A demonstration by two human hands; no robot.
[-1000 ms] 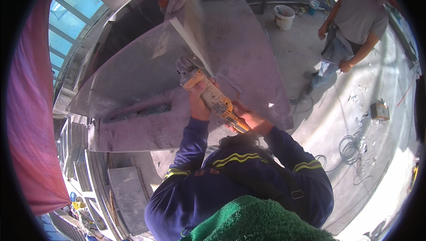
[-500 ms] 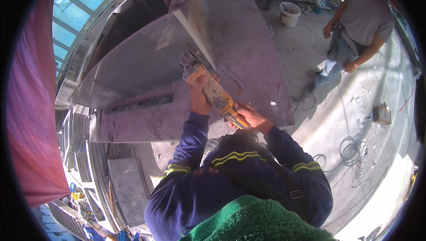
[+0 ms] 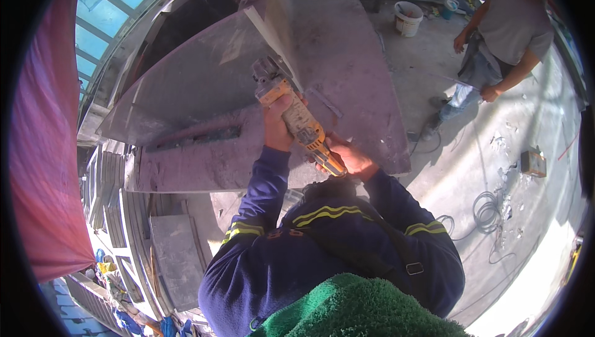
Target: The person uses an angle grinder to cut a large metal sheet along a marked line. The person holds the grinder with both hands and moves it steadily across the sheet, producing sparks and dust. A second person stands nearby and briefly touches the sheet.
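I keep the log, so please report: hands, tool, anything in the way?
Left hand grips grinder near front. Right hand grips its rear. Pale slab edge beside its head, contact unclear.

Our left hand [image 3: 276,127] reaches farther forward, curled in a grip with its thumb laid over the top, and our left arm [image 3: 265,179] runs nearly straight up behind it. Our right hand [image 3: 353,157], also curled, sits closer to us, angled inward from the right arm [image 3: 400,200]. We have both arms bent and spread outward, the hands apart.
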